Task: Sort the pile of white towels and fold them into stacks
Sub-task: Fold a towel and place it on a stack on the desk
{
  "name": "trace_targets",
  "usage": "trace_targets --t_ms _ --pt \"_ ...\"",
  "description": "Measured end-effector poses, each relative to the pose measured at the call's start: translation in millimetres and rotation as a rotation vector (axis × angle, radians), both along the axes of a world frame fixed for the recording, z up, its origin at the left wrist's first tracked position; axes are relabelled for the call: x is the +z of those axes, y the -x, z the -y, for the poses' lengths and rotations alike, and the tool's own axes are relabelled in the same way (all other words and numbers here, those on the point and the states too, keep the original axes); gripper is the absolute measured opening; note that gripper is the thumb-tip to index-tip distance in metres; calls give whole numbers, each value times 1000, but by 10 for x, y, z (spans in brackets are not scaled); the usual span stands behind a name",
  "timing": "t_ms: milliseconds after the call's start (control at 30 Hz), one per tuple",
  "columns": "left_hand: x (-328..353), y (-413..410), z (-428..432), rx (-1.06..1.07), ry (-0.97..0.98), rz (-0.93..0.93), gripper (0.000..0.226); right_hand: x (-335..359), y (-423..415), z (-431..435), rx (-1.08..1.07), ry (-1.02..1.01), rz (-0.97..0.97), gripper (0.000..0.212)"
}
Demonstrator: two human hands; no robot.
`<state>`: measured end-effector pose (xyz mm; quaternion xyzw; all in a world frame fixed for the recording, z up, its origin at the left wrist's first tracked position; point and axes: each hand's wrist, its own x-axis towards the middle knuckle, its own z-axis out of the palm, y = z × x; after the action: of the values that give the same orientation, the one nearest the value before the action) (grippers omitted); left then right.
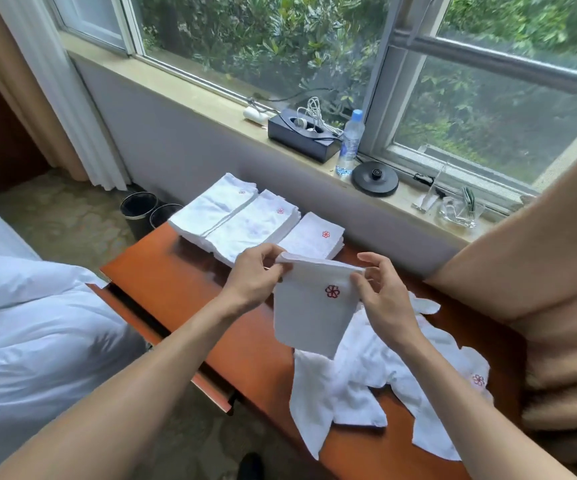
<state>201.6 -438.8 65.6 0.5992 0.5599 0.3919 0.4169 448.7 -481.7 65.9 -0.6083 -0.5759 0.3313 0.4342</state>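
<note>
As left grip (253, 276), right grip (381, 295) pinch towel (309, 318)

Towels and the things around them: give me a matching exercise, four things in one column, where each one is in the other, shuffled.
1. water bottle
2. folded stacks
3. loose pile
4. single towel

A. far end of the table
B. held between left hand and right hand
C. on the windowsill
D. near end of the table

Pairs: 1-C, 2-A, 3-D, 4-B
</note>
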Motion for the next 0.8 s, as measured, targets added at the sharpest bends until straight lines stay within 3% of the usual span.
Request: trace_targets --t_ms 267,533,800 --pt "213 203 -521 30 -32 25 10 87 354 -373 -41 -14 -87 11" --pt "167 311 -924 100 -37 14 11 -4 518 -744 -9 -9 -156 10" --pt "92 407 -1706 2 -36 65 10 -6 613 -1327 -92 -64 -72 9"
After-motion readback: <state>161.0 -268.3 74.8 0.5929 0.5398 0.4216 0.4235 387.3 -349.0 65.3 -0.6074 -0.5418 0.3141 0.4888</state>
